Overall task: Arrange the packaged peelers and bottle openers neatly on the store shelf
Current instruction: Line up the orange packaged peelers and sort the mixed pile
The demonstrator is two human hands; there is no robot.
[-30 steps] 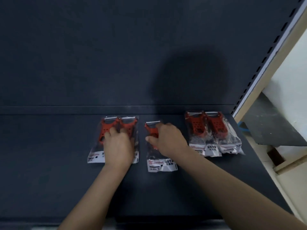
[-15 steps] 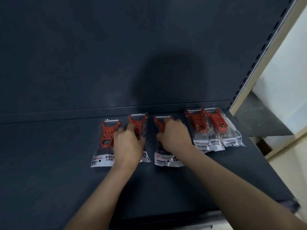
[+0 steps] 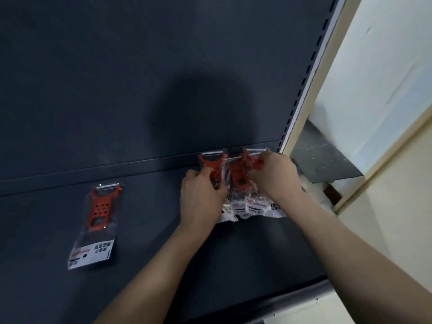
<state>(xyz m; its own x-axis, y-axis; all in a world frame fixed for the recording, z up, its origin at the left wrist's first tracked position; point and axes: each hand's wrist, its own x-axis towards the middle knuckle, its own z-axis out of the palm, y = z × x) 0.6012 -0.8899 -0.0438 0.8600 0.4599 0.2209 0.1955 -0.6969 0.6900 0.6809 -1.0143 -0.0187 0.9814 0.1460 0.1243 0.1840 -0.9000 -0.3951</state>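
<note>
Your left hand (image 3: pixel 202 195) and right hand (image 3: pixel 274 174) grip packs (image 3: pixel 238 181) at the shelf's (image 3: pixel 152 230) back right corner. Next, lay them side by side.

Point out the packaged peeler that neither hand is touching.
The lone packaged peeler at the left, lying flat on the shelf by itself. The other packs are bunched at the right, gripped by the left hand and right hand.

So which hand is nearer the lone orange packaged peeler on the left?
Left. The left hand is right of the orange packaged peeler; the right hand is farther right.
</note>
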